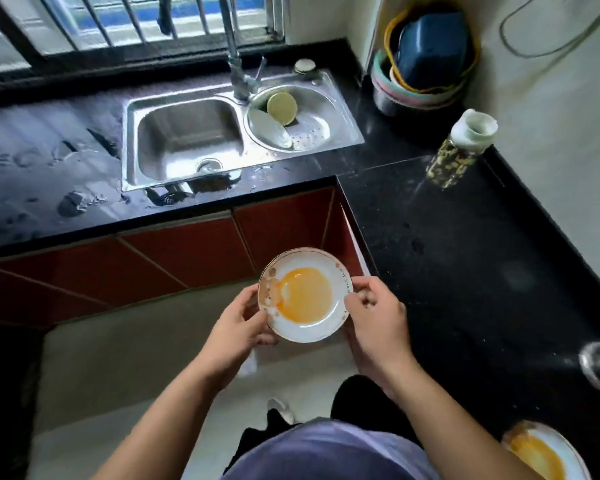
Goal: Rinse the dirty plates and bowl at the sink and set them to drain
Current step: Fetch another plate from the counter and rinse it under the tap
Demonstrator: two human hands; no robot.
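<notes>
I hold a white plate (305, 294) smeared with orange sauce in front of me, above the floor and short of the counter. My left hand (239, 323) grips its left rim and my right hand (374, 317) pinches its right rim. A second orange-stained plate (544, 452) lies on the black counter at the lower right. The steel sink (184, 140) is ahead with an empty left basin. Its round right drain basin (312, 129) holds a white plate (269, 128) and a green dish (282, 108) leaning on edge.
A tall faucet (238, 74) stands between the basins. The wet black counter (447, 237) wraps in an L to the right. On it are a glass jar with a white lid (459, 150) and stacked plastic basins (426, 60) in the corner. Red cabinet doors (187, 254) are below.
</notes>
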